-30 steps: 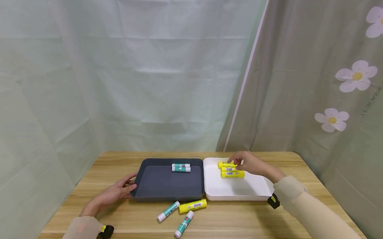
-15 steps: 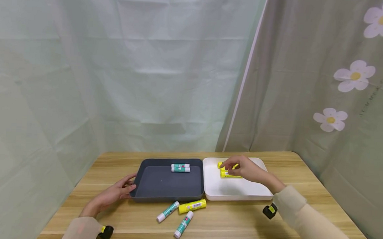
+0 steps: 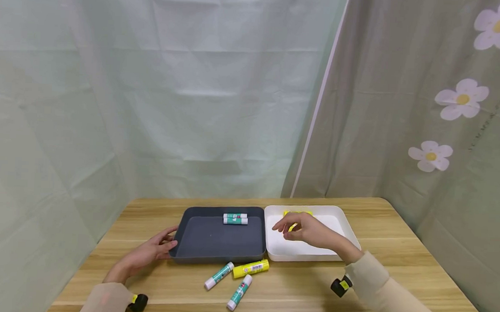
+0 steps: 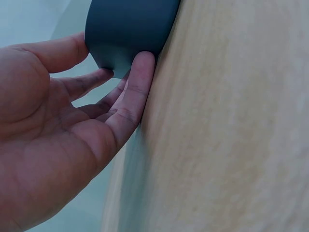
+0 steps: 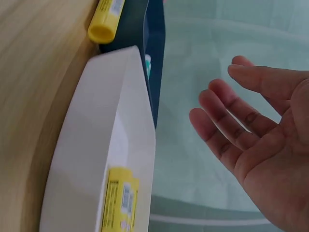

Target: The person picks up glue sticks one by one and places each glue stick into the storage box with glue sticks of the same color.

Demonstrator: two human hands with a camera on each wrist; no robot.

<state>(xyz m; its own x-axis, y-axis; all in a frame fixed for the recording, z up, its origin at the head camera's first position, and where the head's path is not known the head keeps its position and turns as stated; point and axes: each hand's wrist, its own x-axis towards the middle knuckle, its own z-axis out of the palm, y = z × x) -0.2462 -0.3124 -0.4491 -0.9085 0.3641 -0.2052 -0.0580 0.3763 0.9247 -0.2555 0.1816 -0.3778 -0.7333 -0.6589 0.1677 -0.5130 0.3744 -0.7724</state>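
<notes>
My left hand (image 3: pixel 151 250) holds the left edge of the dark grey tray (image 3: pixel 208 242). In the left wrist view its thumb lies at the rim and its fingers along the outer wall. Two teal-and-white glue sticks (image 3: pixel 235 221) lie side by side in that tray. My right hand (image 3: pixel 311 232) hovers over the white tray (image 3: pixel 285 250), fingers loosely bent, holding nothing. Behind it are yellow glue sticks (image 5: pixel 118 200), mostly hidden by the hand in the head view.
In front of the trays, a yellow glue stick (image 3: pixel 251 268) and two teal-and-white ones, a left one (image 3: pixel 219 276) and a right one (image 3: pixel 240 293), lie on the wooden table (image 3: pixel 302 298). A pale curtain (image 3: pixel 218 103) hangs behind.
My right hand has drawn away from the yellow glue sticks in the white tray, moving left and toward me. The left hand has stayed at the dark grey tray.
</notes>
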